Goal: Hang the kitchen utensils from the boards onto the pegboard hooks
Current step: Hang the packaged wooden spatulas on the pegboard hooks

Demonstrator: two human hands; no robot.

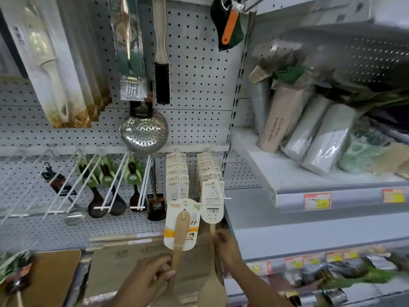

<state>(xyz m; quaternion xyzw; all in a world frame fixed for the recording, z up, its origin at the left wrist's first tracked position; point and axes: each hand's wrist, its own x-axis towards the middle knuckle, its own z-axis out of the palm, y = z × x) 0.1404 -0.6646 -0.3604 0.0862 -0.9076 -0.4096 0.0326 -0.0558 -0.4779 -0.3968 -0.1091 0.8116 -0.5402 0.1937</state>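
Observation:
My left hand (150, 278) grips the handle of a wooden spatula (180, 238) with an orange-and-white card label, held upright just below the left hook. My right hand (228, 244) holds the handle of a second wooden spatula (212, 282), whose white label card (212, 201) sits on the tip of the right pegboard hook (222, 197). Behind it several identical carded spatulas (208, 167) hang on that hook, and another stack (177, 171) fills the hook to its left. The white pegboard (199, 85) covers the wall.
A perforated steel skimmer (143, 131), a black brush (162, 83) and boxed knives (59, 69) hang above. Dark ladles (97, 202) hang on white hooks at the left. Brown boards (53, 275) lie below. A shelf (309, 187) with bagged goods juts out at the right.

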